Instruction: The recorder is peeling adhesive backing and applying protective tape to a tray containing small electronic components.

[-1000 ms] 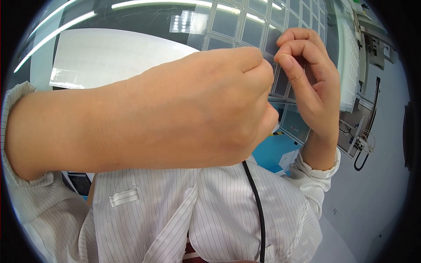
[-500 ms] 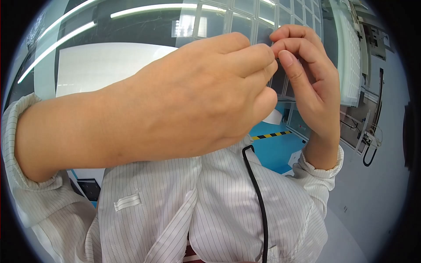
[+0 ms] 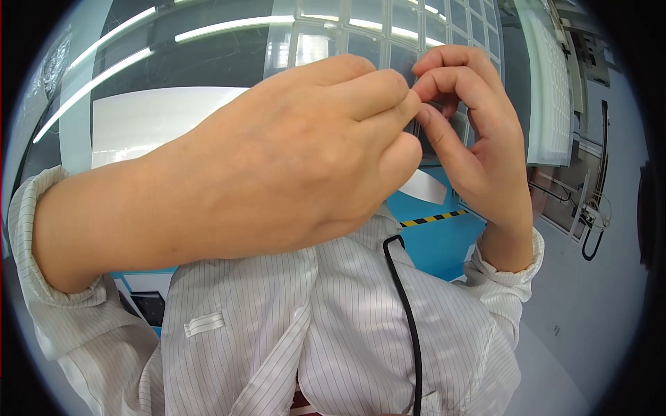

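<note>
My left hand (image 3: 312, 152) reaches across the middle, back of the hand up, its fingers curled and drawn together. Its fingertips meet those of my right hand (image 3: 479, 132), whose thumb and index finger are pinched while the other fingers bend loosely. Whatever lies between the fingertips is too small or hidden to make out. Behind the hands lies a clear plastic tray (image 3: 364, 48) divided into rectangular compartments. A white sheet (image 3: 152, 118) is partly covered by my left forearm and hand.
A stack of clear trays (image 3: 551, 104) stands at the right edge of the dark glossy tabletop (image 3: 208, 62). Below is a blue floor (image 3: 437, 243) with a black and yellow stripe (image 3: 433, 219). A black cord (image 3: 409, 319) hangs down my striped coat. Metal equipment (image 3: 586, 201) stands far right.
Both hands have shifted slightly left together, fingertips still meeting. The right thumb and index finger sit closer to the left fingertips. The view has moved a little as well.
</note>
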Action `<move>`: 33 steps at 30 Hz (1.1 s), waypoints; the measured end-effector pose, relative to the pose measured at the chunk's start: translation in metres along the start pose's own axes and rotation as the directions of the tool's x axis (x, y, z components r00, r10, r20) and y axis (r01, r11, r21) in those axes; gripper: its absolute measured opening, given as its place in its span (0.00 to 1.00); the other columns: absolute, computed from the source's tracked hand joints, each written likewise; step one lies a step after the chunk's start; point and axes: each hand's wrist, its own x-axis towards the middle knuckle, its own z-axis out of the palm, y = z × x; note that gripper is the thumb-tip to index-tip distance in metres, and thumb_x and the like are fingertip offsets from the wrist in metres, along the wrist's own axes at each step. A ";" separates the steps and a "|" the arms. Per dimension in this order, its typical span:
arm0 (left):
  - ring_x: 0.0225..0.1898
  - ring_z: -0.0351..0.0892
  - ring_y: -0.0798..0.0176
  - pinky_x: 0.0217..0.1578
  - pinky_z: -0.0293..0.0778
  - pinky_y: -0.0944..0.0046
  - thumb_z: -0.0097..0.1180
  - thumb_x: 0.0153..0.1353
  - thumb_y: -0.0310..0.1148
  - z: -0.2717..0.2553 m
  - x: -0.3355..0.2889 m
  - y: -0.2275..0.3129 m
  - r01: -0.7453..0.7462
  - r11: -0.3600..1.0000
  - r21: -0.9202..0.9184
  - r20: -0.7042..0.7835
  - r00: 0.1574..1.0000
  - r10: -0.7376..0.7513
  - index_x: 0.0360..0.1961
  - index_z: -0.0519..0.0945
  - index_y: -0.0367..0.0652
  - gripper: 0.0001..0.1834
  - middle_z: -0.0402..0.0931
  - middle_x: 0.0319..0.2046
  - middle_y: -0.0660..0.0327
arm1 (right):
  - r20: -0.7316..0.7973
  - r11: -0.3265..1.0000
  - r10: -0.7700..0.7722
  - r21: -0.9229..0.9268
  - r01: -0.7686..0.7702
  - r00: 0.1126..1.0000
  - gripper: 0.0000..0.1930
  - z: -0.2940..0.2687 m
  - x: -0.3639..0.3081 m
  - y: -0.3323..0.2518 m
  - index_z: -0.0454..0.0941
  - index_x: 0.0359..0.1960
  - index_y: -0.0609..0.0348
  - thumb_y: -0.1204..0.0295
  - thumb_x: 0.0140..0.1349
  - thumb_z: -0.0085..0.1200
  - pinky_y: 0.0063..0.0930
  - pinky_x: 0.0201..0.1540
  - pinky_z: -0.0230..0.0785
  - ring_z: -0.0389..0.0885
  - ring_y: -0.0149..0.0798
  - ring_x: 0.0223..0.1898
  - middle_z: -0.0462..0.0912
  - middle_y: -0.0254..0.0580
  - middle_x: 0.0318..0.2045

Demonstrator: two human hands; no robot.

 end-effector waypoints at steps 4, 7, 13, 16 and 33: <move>0.50 0.78 0.43 0.49 0.80 0.49 0.58 0.48 0.27 0.000 -0.007 0.011 0.022 1.000 -0.014 -0.028 0.999 -0.022 0.29 0.70 0.32 0.11 0.78 0.48 0.40 | 0.024 0.999 -0.023 0.037 0.022 0.999 0.05 -0.002 0.002 0.004 0.77 0.38 0.66 0.84 0.61 0.57 0.20 0.39 0.65 0.71 0.28 0.37 0.76 0.41 0.48; 0.49 0.80 0.42 0.51 0.81 0.48 0.59 0.47 0.26 0.005 -0.010 0.017 -0.042 0.999 -0.021 -0.047 0.998 0.041 0.26 0.70 0.32 0.11 0.79 0.45 0.38 | 0.048 0.997 -0.020 0.073 0.017 0.999 0.03 -0.003 0.003 0.006 0.77 0.37 0.65 0.82 0.62 0.57 0.19 0.38 0.64 0.70 0.27 0.37 0.76 0.40 0.48; 0.48 0.82 0.41 0.51 0.82 0.49 0.60 0.47 0.27 0.004 -0.011 0.019 -0.053 0.998 -0.027 -0.012 0.999 0.053 0.24 0.70 0.32 0.11 0.81 0.42 0.37 | 0.078 0.993 0.005 0.120 -0.014 0.997 0.03 -0.005 0.006 0.008 0.76 0.36 0.65 0.80 0.64 0.57 0.17 0.38 0.61 0.69 0.26 0.37 0.75 0.41 0.48; 0.47 0.82 0.41 0.51 0.83 0.49 0.60 0.47 0.27 0.005 -0.011 0.018 -0.047 0.998 -0.035 -0.037 0.998 0.046 0.23 0.70 0.32 0.11 0.81 0.42 0.37 | 0.102 0.983 0.021 0.181 -0.040 0.995 0.03 -0.007 0.006 0.008 0.76 0.37 0.66 0.79 0.65 0.56 0.17 0.39 0.61 0.69 0.25 0.38 0.74 0.41 0.49; 0.47 0.83 0.42 0.48 0.84 0.49 0.60 0.45 0.25 0.017 -0.004 0.020 -0.028 0.999 -0.031 -0.114 0.993 0.025 0.23 0.69 0.33 0.11 0.81 0.42 0.38 | 0.126 0.943 0.147 0.281 -0.178 0.981 0.03 -0.016 0.005 0.010 0.79 0.37 0.66 0.79 0.65 0.59 0.19 0.47 0.65 0.72 0.26 0.43 0.75 0.39 0.49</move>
